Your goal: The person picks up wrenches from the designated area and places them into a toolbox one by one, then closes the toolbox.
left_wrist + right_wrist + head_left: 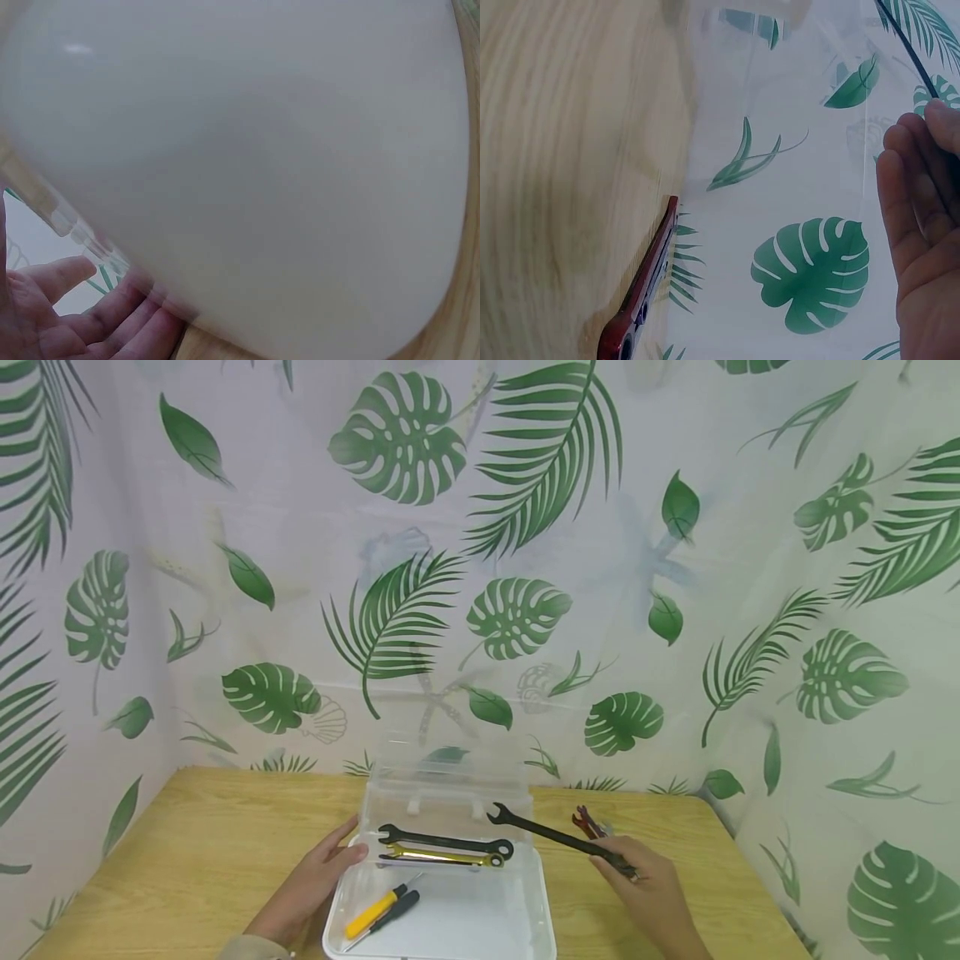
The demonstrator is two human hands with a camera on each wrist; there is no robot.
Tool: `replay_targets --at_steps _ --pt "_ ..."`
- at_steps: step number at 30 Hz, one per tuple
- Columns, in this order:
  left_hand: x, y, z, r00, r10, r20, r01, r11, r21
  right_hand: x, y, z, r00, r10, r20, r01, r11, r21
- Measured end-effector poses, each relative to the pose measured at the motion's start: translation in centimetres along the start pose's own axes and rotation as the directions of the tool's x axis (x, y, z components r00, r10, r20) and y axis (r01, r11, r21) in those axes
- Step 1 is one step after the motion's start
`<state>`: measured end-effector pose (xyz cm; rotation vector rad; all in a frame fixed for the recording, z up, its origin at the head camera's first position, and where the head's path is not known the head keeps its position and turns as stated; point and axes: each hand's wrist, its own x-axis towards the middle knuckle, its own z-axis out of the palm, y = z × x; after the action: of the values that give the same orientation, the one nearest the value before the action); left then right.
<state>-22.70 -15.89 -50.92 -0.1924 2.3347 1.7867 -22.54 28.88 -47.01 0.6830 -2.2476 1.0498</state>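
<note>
My right hand grips a long black combination wrench near one end, its open jaw pointing left above the table beside the box. My left hand touches the back left corner of a white plastic box, fingers against its outer wall in the left wrist view. A black ratchet wrench and a gold wrench lie along the back of the box, close to another dark, thin tool. Toward its front left rest a yellow-handled screwdriver and a black-handled screwdriver.
The box's translucent lid stands raised at the back. Beyond my right hand, a red wrench sits on the wooden table, with other small metal showing beside it. A leaf-patterned cloth hangs behind the table and along its sides.
</note>
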Motion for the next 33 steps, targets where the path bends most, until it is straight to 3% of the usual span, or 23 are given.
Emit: replay_targets --at_steps 7,19,26,33 --pt "-0.3 0.0 0.1 1.000 0.007 -0.010 -0.007 1.000 -0.017 0.1 -0.6 0.5 1.000 0.022 0.020 -0.023 0.999 0.033" --pt "-0.9 0.2 0.5 1.000 0.004 -0.020 -0.004 1.000 -0.017 0.1 -0.7 1.1 0.996 0.041 0.080 -0.039 0.999 -0.034" --pt "-1.6 0.3 0.5 1.000 0.011 -0.023 -0.011 1.000 -0.027 0.3 -0.7 1.7 0.991 -0.014 0.130 0.014 1.000 0.005" --pt "-1.9 0.2 0.7 1.000 0.003 -0.028 -0.004 0.999 -0.032 0.5 -1.0 2.4 0.987 0.001 0.161 -0.001 1.000 -0.001"
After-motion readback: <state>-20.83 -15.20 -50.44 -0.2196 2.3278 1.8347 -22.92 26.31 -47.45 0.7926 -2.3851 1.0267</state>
